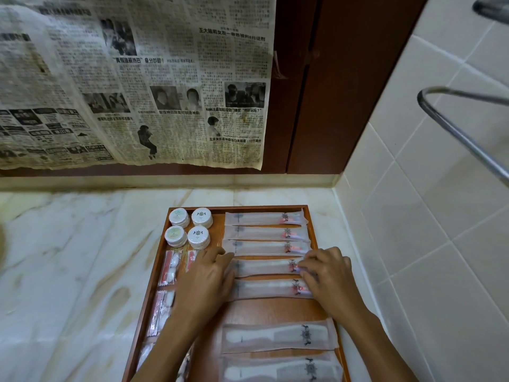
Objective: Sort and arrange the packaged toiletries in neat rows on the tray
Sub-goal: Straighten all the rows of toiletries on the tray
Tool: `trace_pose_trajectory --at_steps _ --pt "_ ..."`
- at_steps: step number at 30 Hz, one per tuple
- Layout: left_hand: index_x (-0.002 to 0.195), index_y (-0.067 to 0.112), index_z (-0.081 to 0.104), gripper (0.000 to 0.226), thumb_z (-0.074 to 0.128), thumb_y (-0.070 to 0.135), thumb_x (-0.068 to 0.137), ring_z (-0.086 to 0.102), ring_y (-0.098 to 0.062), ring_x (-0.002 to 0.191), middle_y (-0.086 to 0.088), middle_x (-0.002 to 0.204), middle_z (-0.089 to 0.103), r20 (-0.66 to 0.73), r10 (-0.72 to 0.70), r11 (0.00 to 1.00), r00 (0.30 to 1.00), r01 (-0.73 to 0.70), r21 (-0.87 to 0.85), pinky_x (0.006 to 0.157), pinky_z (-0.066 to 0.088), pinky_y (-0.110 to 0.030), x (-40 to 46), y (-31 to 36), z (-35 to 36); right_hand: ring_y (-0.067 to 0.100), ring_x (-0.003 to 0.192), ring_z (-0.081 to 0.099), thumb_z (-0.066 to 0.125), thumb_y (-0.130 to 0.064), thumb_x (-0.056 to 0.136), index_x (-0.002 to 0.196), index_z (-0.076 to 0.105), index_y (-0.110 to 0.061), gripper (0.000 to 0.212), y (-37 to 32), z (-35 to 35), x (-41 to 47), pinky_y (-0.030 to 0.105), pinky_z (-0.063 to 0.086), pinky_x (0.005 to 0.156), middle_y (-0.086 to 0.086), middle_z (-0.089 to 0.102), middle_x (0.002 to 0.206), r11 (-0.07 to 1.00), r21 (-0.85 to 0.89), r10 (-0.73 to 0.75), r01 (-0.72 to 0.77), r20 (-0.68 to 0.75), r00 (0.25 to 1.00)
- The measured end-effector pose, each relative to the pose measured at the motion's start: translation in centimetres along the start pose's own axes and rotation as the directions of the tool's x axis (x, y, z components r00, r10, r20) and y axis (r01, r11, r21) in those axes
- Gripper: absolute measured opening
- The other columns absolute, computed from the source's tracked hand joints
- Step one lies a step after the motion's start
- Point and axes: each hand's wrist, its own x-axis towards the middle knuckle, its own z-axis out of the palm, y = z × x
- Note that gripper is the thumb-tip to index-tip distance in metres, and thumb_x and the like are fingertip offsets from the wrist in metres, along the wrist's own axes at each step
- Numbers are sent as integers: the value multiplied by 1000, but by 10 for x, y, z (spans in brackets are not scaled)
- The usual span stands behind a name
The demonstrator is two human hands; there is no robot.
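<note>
A wooden tray [311, 310] lies on a marble counter. Several long translucent toothbrush packets lie in a row on its right half; the fourth one [267, 267] has my left hand [206, 277] on its left end and my right hand [327, 274] on its right end, fingers pressing on it. My right hand also rests over the end of the fifth packet [267, 289]. Round white soap packs [190, 227] sit stacked at the tray's far left. Small clear packets with red and white contents [172, 267] run down the left side. Two comb packets [278, 337] lie nearest me.
The marble counter [77, 257] stretches to the left. A tiled wall [427, 244] stands close to the tray's right side, with a metal rail [454, 130] sticking out above. Newspaper [132, 78] hangs over dark wood behind.
</note>
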Motion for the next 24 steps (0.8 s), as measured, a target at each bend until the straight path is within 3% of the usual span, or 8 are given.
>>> trace_pose_trajectory --at_steps 4,9,19,24 --pt "91 25 69 9 68 28 83 58 -15 85 5 99 61 49 30 1000 998 -30 -7 49 43 -21 1 2 0 16 100 53 67 -32 86 99 74 -30 15 2 3 1 29 30 84 -10 67 108 1000 -24 -13 14 51 999" --pt "93 25 70 10 69 28 83 58 -15 89 4 101 62 40 33 999 999 -31 -38 55 52 -25 -5 1 4 16 100 53 67 -32 86 101 73 -30 17 3 4 -1 28 29 84 -10 67 107 1000 -6 -17 17 47 999" --pt "94 17 72 10 66 19 86 58 -20 89 0 100 65 -57 51 998 997 -53 -36 58 49 -28 23 5 3 20 85 59 79 -15 75 85 76 -24 13 -6 0 24 36 44 71 -6 70 93 996 -53 -71 66 -112 991" --pt "81 17 69 2 68 17 83 55 -20 81 -1 90 66 -22 95 995 995 -95 17 55 43 -29 39 6 8 22 89 59 78 -16 77 87 77 -23 12 -8 3 42 39 45 73 -4 71 97 991 -77 -112 105 -92 989"
